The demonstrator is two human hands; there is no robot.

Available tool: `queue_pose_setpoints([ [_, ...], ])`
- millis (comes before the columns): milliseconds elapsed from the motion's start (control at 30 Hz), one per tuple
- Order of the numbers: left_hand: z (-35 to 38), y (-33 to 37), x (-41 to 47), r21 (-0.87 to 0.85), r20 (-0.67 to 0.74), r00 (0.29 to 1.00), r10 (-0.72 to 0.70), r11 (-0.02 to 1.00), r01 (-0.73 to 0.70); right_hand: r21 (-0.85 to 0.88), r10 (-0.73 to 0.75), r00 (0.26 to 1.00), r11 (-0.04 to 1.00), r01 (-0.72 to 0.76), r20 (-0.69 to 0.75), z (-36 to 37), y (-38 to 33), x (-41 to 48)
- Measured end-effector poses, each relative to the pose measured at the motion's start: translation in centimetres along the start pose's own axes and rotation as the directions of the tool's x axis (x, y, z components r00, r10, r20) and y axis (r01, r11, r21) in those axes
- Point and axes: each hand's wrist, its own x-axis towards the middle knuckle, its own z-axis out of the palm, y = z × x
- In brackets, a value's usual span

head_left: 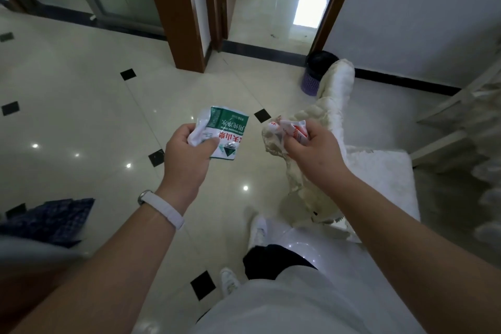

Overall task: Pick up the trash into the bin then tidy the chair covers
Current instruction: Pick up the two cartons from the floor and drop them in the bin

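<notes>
carrying trash: left hand [187,150] is gripping a green label [229,134], right hand [311,150] is pinching a crumpled red wrapper [295,129]. bin [315,73] is standing well ahead by the wall [406,22], drop pending. chair cover [334,95] is lying rumpled, untidied.

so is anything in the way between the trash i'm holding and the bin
Partly. The covered chair stands between the right hand, holding a red wrapper, and the purple bin, hiding part of it. Left of the chair, bare floor runs from the green wrapper in the left hand to the bin.
</notes>
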Motion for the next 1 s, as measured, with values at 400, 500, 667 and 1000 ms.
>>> queue_pose_setpoints([
  [400, 5.6, 4.2, 18.2, 0.05, -0.004, 0.996, -0.084, 0.995, 0.084, 0.112, 0.072, 0.997, 0.991, -0.072, 0.001, 4.3, -0.5, 20.5],
  [500, 8.1, 6.5, 22.3, 0.053, 0.025, 0.997, -0.079, 0.996, 0.077, 0.133, 0.085, 0.996, 0.987, -0.085, -0.001, 3.3, -1.4, 25.2],
  [667, 11.4, 9.3, 28.0, 0.076, 0.072, 0.996, -0.05, 0.996, 0.044, 0.144, 0.095, 0.995, 0.985, -0.089, -0.035, 1.3, -3.1, 30.8],
  [1000, 15.3, 11.6, 40.9, 0.107, 0.223, 0.974, -0.03, 0.994, 0.006, 0.157, 0.234, 0.952, 0.966, -0.205, -0.197, 1.8, -4.0, 40.1],
])
